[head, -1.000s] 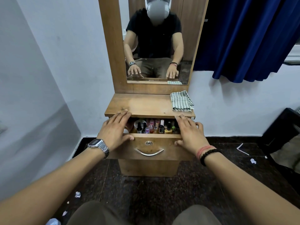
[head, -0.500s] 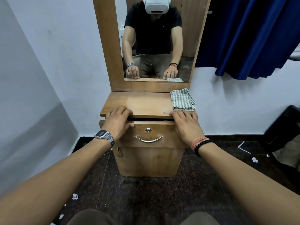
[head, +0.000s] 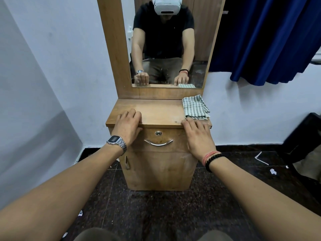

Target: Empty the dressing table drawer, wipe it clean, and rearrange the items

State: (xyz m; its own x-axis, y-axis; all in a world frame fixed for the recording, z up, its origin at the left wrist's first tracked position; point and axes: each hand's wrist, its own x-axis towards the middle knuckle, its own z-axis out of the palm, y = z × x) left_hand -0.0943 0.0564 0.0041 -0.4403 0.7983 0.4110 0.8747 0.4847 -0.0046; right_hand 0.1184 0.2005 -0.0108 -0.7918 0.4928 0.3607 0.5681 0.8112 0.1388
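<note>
Since the earlier frame the drawer had slid fully shut beneath the bench, left hand and right hand resting with fingers relaxed, cloth folded aside, suggesting completion.

The drawer of the wooden dressing table sits closed, its curved metal handle and round lock facing the camera. The left hand, a metal watch on its wrist, rests on the front edge of the tabletop, fingers bent over it. The right hand, with a black bead bracelet and a red thread at the wrist, lies flat against the drawer's right upper corner, fingertips touching a folded checked cloth on the tabletop's right end. The mirror above reflects both arms. A blue curtain hangs to the right; scraps of paper dot the dark floor.
</note>
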